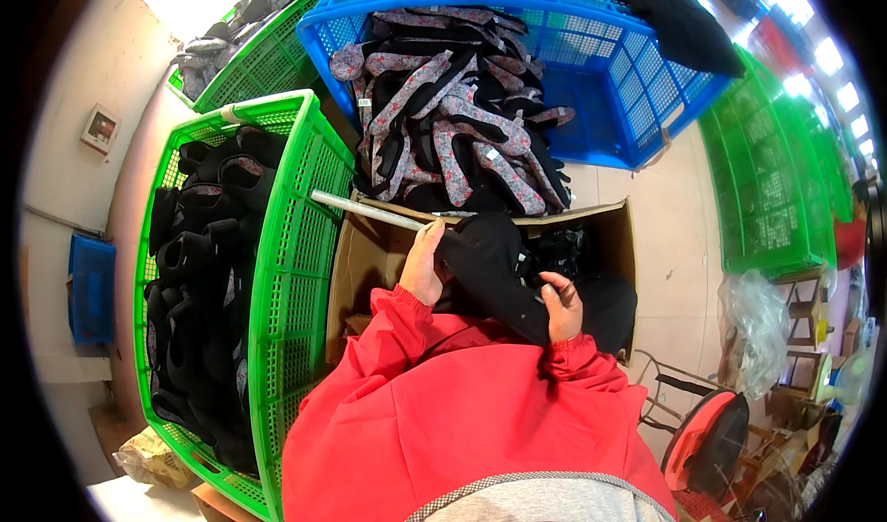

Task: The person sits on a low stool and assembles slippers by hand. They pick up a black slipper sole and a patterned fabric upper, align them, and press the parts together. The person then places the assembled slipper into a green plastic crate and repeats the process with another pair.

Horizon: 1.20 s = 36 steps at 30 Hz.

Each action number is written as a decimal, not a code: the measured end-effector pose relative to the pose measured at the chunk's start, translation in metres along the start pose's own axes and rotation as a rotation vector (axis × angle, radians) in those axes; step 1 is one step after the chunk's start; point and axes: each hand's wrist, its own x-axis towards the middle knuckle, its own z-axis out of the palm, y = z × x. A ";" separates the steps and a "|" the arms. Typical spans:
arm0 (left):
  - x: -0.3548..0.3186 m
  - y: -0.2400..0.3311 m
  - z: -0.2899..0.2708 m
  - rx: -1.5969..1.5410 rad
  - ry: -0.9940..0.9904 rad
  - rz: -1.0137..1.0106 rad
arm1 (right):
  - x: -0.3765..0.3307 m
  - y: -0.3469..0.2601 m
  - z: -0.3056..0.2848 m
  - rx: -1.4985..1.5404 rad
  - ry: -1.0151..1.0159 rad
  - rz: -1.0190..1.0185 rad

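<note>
Black cloth [488, 256] bunches between my hands, above an open cardboard box; I cannot tell how much of it is one piece. My left hand [424, 265] closes at its left edge, fingers pressed together. A pale rod [370, 210] slants from the green crate's side to these fingertips; its end is hidden, and whether I grip it is unclear. My right hand [563, 308] has thumb and fingers curled together beside the cloth's right side, and what lies in them is too small to name. More black cloth [602, 311] lies right of this hand.
The cardboard box [630, 245] holds dark shiny material. At left, a green crate [305, 273] holds black padded pieces [208, 263]. A blue crate [637, 106] lies ahead, with a heap of floral-and-black pieces [480, 120] spilling out. Green crates [767, 171] and a red-and-black stool [711, 439] stand right.
</note>
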 end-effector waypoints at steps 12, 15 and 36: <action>0.002 -0.008 -0.004 0.332 -0.184 0.190 | 0.026 0.060 -0.067 0.143 0.199 0.371; 0.000 -0.008 -0.001 0.353 -0.173 0.201 | 0.027 0.055 -0.064 0.124 0.192 0.354; -0.023 0.001 0.023 -0.096 -0.120 0.207 | 0.009 -0.003 -0.011 0.149 0.224 0.015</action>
